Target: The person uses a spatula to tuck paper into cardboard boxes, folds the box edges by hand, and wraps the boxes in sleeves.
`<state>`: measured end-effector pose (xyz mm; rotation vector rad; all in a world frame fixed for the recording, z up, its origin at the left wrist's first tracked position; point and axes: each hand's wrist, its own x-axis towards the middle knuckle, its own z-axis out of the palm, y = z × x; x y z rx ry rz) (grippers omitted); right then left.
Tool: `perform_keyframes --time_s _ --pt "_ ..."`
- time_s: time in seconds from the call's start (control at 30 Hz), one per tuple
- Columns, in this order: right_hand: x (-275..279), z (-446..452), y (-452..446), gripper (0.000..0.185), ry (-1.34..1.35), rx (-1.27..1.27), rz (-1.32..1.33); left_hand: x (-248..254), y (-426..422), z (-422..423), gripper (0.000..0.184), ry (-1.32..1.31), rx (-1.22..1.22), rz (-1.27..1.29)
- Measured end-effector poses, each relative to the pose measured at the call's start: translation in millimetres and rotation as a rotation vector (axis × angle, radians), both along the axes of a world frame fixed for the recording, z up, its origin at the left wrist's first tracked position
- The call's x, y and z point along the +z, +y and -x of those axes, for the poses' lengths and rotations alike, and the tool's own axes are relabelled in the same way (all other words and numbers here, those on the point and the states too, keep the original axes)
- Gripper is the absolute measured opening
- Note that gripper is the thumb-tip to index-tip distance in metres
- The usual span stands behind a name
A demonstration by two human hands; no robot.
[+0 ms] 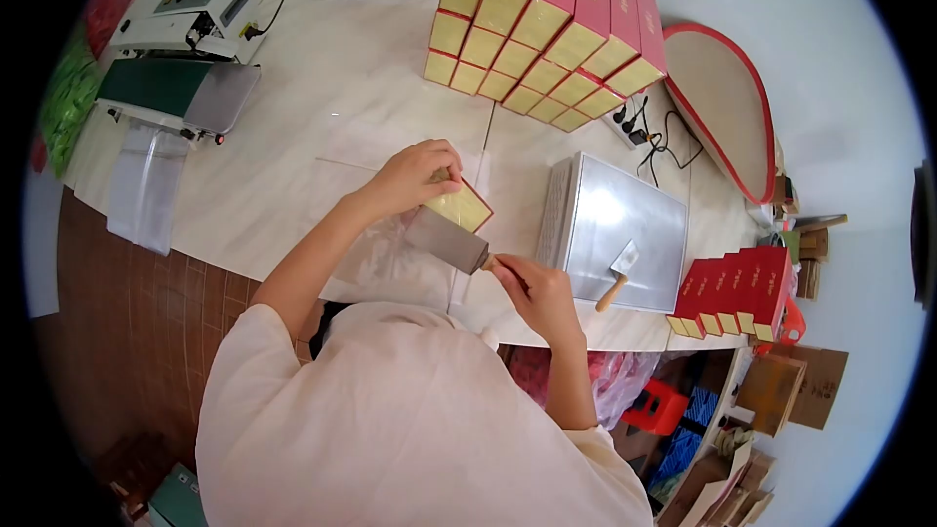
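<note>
In front of my body, my left hand [422, 177] is closed on the upper edge of a small gold-and-red box [463, 207], which has a glossy gold face. My right hand [537, 295] grips the short wooden handle of a broad metal scraper [444, 239]. Its flat blade lies along the near side of the box, apparently against it. Clear plastic film [376, 259] spreads on the table under and beside the box. A smaller trowel [615, 276] with a wooden handle rests on a silver metal-topped box [630, 220] to the right.
Stacked red-and-gold boxes [547, 29] stand at the back of the table [322, 59]. More red boxes [737, 288] are at the right edge. A machine with a green belt [146, 90] stands at the left. A power strip [632, 127] with cables lies behind the metal-topped box.
</note>
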<state>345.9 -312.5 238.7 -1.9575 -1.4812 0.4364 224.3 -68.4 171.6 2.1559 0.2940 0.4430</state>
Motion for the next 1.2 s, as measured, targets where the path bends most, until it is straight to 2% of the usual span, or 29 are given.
perform_keyframes --time_s 0.1,0.17,0.2,0.27,0.3,0.37,0.4,0.47,0.57,0.87,0.93,1.07,1.13,1.2 --pt "-4 -4 9 0.017 -0.044 -0.034 -0.004 6 -1 1 0.012 0.059 0.07 0.105" --pt "-6 -7 11 0.018 -0.047 -0.075 -0.016 -6 -1 0 0.02 -0.042 0.248 0.274" --pt "-7 -9 10 0.017 -0.069 -0.089 -0.01 -13 -1 1 0.02 -0.043 0.247 0.276" --pt "-9 -12 9 0.017 -0.09 -0.107 0.0 -34 0 5 0.036 -0.196 0.298 0.526" --pt "-11 -11 9 0.017 -0.143 -0.129 0.001 -45 -4 4 0.036 -0.192 0.297 0.53" --pt "-12 -8 8 0.016 -0.192 -0.152 0.006 -65 -12 4 0.055 -0.383 0.298 0.741" --pt "-10 -6 7 0.017 -0.195 -0.148 0.045 -68 -14 3 0.055 -0.38 0.297 0.744" --pt "-7 -3 3 0.017 -0.197 -0.147 0.092 -75 -19 1 0.071 -0.423 0.346 0.768" --pt "-7 0 -6 0.016 -0.248 -0.131 0.153 -97 -15 -5 0.08 -0.422 0.317 0.76" --pt "-1 16 -43 0.017 -0.301 -0.214 0.238 -96 -12 -22 0.078 -0.394 0.318 0.807" --pt "-3 18 -50 0.019 -0.372 -0.214 0.126 -97 -11 -24 0.078 -0.398 0.308 0.825" --pt "7 18 -55 0.019 -0.36 -0.221 0.141 -103 -8 -27 0.08 -0.396 0.285 0.869" --pt "11 16 -56 0.018 -0.169 -0.298 0.13 -97 -6 -26 0.081 -0.401 0.281 0.842" --pt "9 14 -48 0.018 -0.136 -0.304 0.097 -95 -9 -25 0.081 -0.4 0.273 0.824"
